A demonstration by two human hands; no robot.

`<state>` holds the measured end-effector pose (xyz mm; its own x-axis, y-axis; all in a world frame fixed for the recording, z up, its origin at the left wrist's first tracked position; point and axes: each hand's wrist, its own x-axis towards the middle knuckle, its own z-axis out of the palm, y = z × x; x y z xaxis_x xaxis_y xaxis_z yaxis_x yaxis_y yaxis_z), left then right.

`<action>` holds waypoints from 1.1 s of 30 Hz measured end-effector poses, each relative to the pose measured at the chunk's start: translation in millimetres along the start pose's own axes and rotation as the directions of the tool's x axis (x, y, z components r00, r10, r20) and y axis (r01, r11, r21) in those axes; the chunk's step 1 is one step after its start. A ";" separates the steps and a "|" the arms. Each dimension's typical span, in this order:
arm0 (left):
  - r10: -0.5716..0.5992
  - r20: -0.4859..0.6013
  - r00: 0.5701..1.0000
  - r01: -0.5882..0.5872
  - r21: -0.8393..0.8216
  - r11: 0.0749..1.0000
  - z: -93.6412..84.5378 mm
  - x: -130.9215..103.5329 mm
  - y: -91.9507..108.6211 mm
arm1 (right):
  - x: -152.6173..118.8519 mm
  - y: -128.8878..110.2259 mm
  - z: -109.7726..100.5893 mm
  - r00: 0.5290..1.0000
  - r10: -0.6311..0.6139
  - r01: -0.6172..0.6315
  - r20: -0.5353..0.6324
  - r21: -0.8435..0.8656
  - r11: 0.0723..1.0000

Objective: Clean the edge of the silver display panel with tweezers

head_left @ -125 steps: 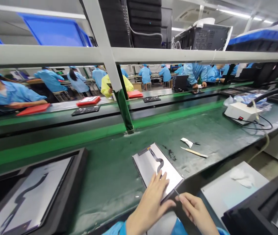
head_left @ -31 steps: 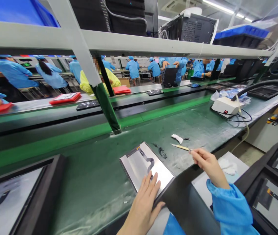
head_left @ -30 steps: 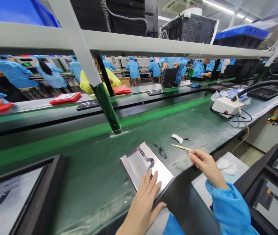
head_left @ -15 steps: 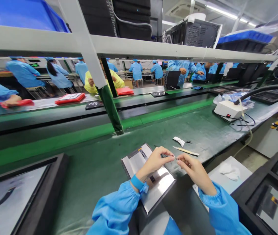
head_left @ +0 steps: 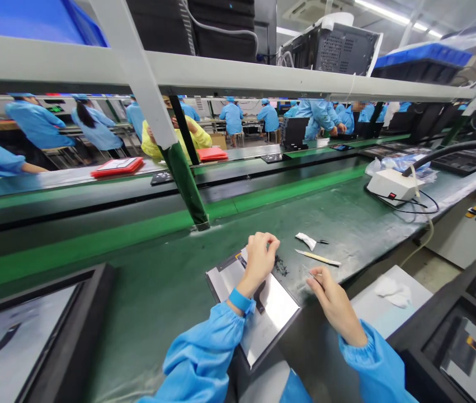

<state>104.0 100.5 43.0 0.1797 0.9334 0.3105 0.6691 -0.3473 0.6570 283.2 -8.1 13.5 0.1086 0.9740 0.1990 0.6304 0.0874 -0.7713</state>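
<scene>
My left hand (head_left: 259,262) is closed in a pinch over the far part of a silver-backed display panel (head_left: 278,318). Whatever its fingertips hold is too small to make out. In my right hand (head_left: 334,302) a thin pair of tweezers (head_left: 310,273) is gripped, tips pointing up and left, off the panel's right edge. The panel lies tilted at the bench's near edge, with a dark flex cable partly covered by my left wrist. Beside my left fingers lie small black scraps (head_left: 281,266). A pale-handled knife (head_left: 318,258) rests beyond the tweezers.
A white wad with a black tip (head_left: 307,241) lies behind the knife. Black foam trays (head_left: 99,313) holding panels stand at left and right. A white box with a hose (head_left: 392,187) sits at right. A slanted post (head_left: 185,184) rises from the green bench. Co-workers sit beyond.
My hands have moved apart. The left has gone up and left over the panel, uncovering the black scraps; the right has stayed near the panel's right side with the tweezers.
</scene>
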 end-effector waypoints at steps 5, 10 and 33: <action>0.016 0.071 0.997 -0.026 0.151 0.988 -2.5 14.3 -7.1 | -9.8 9.6 -3.0 0.998 0.011 -0.008 -0.067 0.049 0.999; 0.108 0.237 0.965 -0.169 0.253 0.953 0.0 13.8 -5.1 | -24.3 19.2 -4.2 0.995 0.046 -0.038 -0.087 0.085 0.996; 0.475 0.370 0.798 -0.580 0.259 0.773 -16.8 -116.9 -7.9 | -90.6 9.4 20.0 0.979 -0.174 0.164 -0.109 -0.097 0.982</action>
<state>65.6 -7.4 13.0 0.7281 0.6134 0.3061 0.5994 -0.7863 0.1498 263.9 -91.3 -23.8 0.0808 0.9151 0.3951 0.7110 0.2249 -0.6663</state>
